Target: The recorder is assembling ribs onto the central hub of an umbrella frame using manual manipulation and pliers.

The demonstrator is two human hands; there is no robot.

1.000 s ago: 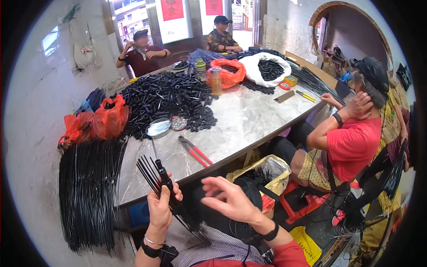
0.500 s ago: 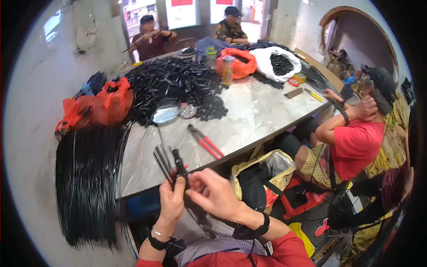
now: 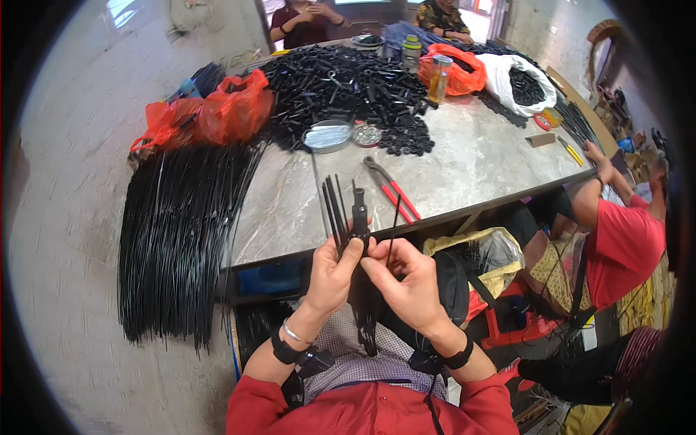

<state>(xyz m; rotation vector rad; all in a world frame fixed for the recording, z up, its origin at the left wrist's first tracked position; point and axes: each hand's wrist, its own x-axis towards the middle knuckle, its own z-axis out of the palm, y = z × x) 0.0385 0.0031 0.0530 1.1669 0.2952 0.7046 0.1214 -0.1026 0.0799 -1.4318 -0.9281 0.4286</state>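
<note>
My left hand (image 3: 328, 281) is closed around a black plastic fitting (image 3: 359, 210) with a narrow stem, which stands upright just past the table's near edge. Several thin black rods (image 3: 334, 206) rise beside it from the same grip. Between the thumb and fingers of my right hand (image 3: 407, 284) is a single thin black rod (image 3: 395, 226), pointing up and close to the fitting. Dark rod-like parts (image 3: 365, 319) hang below both hands, over my checked apron. The joint between the fitting and the rods is hidden by my fingers.
Red-handled pliers (image 3: 392, 190) lie on the stone-patterned table (image 3: 286, 199). Beyond are a pile of black fittings (image 3: 341, 87), a round tin (image 3: 327, 136) and a dish of small parts (image 3: 367, 135). Long black rods (image 3: 188, 239) overhang the left edge. A person in red (image 3: 627, 250) sits at right.
The view has shifted, so the table sits further right and higher. My right hand now holds a thin rod upright beside the fitting; before, its fingers were at the fitting with no such rod showing.
</note>
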